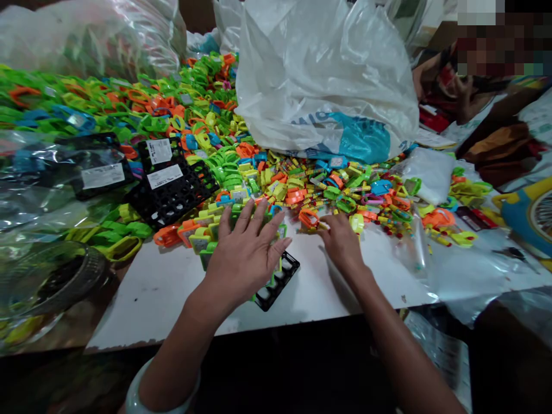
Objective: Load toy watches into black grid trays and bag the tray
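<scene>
My left hand [244, 250] lies with fingers spread over a row of yellow and green plastic pieces [200, 240] that look like toy watches. Under it, partly hidden, is a black grid tray [282, 282] with open cells at its right end. To the right, my right hand [342, 244] has its fingers closed at the edge of an orange toy watch [309, 219] by the pile's front. Just behind it are more loose toy watches and small candy-like tubes [302, 201] in mixed colours.
A heap of colourful toy watches [129, 103] fills the back left. Black trays with white labels [172, 184] lie left, near a clear round bowl [52, 282]. A large white plastic bag [323, 75] stands behind. Another person's hands [459, 95] are at the far right.
</scene>
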Tool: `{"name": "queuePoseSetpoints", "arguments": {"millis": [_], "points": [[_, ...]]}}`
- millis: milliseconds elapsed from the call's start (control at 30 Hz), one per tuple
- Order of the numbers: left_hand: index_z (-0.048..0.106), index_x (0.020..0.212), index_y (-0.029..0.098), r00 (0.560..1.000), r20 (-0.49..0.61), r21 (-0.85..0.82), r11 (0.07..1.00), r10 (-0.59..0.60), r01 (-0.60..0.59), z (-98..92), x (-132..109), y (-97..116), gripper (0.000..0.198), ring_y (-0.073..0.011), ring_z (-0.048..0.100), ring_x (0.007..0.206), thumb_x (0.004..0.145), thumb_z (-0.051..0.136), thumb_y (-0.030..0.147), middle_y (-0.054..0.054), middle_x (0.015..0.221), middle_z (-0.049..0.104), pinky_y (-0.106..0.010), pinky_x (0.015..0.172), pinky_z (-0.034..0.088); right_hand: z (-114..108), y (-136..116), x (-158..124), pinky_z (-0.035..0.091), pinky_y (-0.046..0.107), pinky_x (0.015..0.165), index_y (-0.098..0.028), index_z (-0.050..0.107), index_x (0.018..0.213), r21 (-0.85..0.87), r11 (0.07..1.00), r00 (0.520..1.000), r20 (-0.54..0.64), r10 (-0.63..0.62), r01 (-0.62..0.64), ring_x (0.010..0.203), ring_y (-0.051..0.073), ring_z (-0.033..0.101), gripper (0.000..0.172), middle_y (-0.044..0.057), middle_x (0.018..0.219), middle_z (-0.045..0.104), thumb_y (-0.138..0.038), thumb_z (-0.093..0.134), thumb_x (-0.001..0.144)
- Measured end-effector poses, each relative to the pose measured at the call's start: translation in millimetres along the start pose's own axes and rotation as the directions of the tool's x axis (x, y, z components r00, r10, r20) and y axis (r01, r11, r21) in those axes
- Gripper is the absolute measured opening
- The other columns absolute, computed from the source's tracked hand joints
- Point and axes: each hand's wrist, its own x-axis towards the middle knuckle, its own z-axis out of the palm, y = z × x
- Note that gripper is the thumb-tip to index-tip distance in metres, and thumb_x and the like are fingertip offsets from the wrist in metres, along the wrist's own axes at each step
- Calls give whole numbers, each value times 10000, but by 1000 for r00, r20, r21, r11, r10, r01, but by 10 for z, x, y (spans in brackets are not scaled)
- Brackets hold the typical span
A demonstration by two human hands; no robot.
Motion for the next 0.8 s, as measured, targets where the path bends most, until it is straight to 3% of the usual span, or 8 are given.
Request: {"name": "queuePoseSetpoints", "arguments": {"millis": [67,133,200,267,400,500,667,800], "points": [[352,1428,306,1000,9,-4,1000,-6,6,-9,-2,1,553,-293,196,1450,936,287,549,-79,1547,290,-598,1167,124,-63,160,163,432,344,747,-152,646,878,-171,984,997,41,66,-58,912,263,550,95,136,1005,572,-176,592,803],[338,1433,312,1000,16,-3,1000,-6,6,-17,-2,-2,547,-288,193,1451,941,275,542,-67,1552,278,-596,1169,123,-86,225,210,422,322,703,-161,631,816,-161,986,997,61,48,-37,847,236,554,52,114,957,581,-171,581,806],[332,1433,324,1000,18,2,1000,-1,1,-21,0,-7,527,-283,188,1453,949,265,521,-54,1557,265,-593,1169,127,-66,182,134,421,306,692,-173,614,877,-19,1000,999,49,5,-4,802,209,560,85,82,915,603,-187,545,829],[331,1432,331,1000,18,9,1000,1,-1,-21,0,-10,509,-279,188,1453,957,257,497,-47,1559,263,-591,1168,135,2,56,-25,434,292,681,-178,595,950,239,971,994,105,-18,-7,751,187,571,134,50,849,627,-233,527,848],[329,1436,316,1000,20,27,1000,-4,4,-18,0,-4,503,-283,200,1449,963,251,469,-58,1550,290,-591,1167,142,255,-247,-342,478,269,678,-190,595,887,694,706,927,345,-149,-145,726,170,589,182,10,775,642,-353,517,863],[328,1438,314,1000,27,31,1000,0,-1,-16,4,7,511,-291,198,1449,959,257,477,-65,1552,281,-595,1165,145,441,-345,-447,498,286,725,-202,612,894,767,615,931,336,-146,-180,786,188,610,187,10,836,671,-372,593,818],[326,1438,324,999,34,33,999,-3,2,-7,20,22,514,-303,194,1448,955,264,487,-72,1551,280,-610,1158,139,518,-341,-496,494,326,777,-200,631,936,705,704,966,232,-116,-85,838,217,612,167,36,920,671,-297,592,806],[351,1428,326,1000,26,26,1000,-12,11,-4,18,12,502,-300,183,1451,955,278,476,-68,1550,282,-601,1162,136,512,-367,-545,474,337,781,-194,622,944,566,820,982,90,-165,85,826,219,578,159,58,903,640,-250,525,832]]}}
